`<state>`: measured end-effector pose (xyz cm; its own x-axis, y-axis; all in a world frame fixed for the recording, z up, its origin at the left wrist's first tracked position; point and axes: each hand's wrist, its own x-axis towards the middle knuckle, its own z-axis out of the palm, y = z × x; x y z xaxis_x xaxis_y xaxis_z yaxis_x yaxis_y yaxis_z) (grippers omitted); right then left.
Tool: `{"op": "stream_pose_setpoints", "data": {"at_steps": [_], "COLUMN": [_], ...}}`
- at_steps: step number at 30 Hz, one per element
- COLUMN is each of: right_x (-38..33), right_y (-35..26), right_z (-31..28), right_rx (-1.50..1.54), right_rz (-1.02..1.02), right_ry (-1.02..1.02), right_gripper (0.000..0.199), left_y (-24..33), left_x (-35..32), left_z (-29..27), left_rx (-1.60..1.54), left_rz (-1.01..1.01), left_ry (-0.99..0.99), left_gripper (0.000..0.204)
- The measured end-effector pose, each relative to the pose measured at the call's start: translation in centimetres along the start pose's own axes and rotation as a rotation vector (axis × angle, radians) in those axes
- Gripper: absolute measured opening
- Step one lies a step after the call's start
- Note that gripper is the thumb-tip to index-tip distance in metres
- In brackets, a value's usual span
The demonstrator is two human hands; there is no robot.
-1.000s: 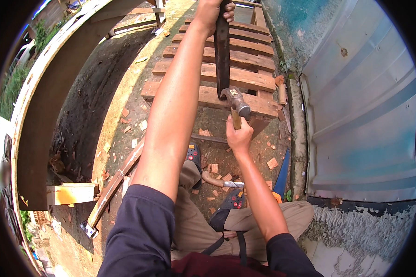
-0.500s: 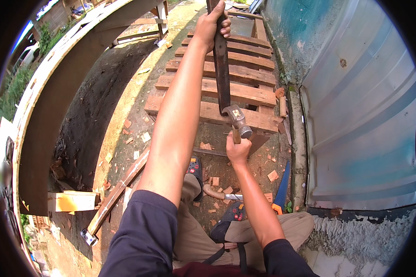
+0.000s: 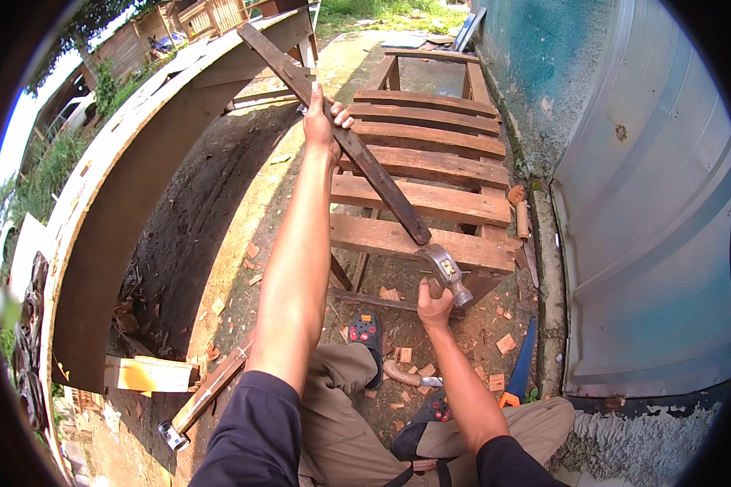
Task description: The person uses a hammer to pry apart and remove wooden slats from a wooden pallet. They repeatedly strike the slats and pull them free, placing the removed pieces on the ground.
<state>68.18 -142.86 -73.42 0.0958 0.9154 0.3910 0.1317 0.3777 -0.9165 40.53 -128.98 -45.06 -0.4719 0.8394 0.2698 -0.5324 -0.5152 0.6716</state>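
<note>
A slatted wooden frame (image 3: 430, 174) fills the upper centre of the frame, standing on dirt beside a grey metal sheet (image 3: 650, 227) at right. Across its slats lies a dark plank (image 3: 357, 146), slanting from upper left down to the nearest slat. The left hand (image 3: 323, 122) is wrapped around the plank midway, steadying it. The right hand (image 3: 434, 304), lower centre, is closed on a hammer (image 3: 443, 272), its head just below the plank's lower end. This looks like the nailing step; the next blow calls for a still plank and a square strike. No packages, labels or signs can be made out.
</note>
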Motion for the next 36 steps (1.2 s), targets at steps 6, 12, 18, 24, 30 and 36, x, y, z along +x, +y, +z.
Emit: {"op": "stream_pose_setpoints", "data": {"at_steps": [6, 12, 18, 24, 30, 36], "right_x": [2.2, 6.7, 4.4, -6.3, -18.4, -18.2], "right_y": [-8.9, -16.2, -17.2, -11.1, -4.1, -3.5], "right_z": [-4.3, -7.7, -10.7, -18.5, -25.6, -28.0], "right_rx": [0.01, -0.232, -0.241, -0.177, -0.129, -0.314], "right_rz": [-0.074, -0.008, 0.086, 0.301, 0.591, 0.577], "right_ry": [-0.03, -0.19, -0.173, -0.137, 0.011, -0.022], "right_gripper": [0.027, 0.03, 0.038, 0.048, 0.041, 0.042], "left_y": [0.7, 0.3, -0.1, -0.4, -7.1, -13.3], "left_x": [-2.0, -3.5, -6.2, -9.8, -13.5, -16.7], "left_z": [4.7, 10.1, 13.4, 15.2, 12.7, 6.2], "left_rx": [0.077, 0.194, 0.243, -0.046, -0.171, -0.243], "left_rz": [0.028, 0.06, 0.143, 0.268, -0.025, -0.301], "left_ry": [-0.135, -0.216, -0.242, 0.122, 0.762, 0.491], "left_gripper": [0.046, 0.047, 0.047, 0.045, 0.061, 0.093]}}
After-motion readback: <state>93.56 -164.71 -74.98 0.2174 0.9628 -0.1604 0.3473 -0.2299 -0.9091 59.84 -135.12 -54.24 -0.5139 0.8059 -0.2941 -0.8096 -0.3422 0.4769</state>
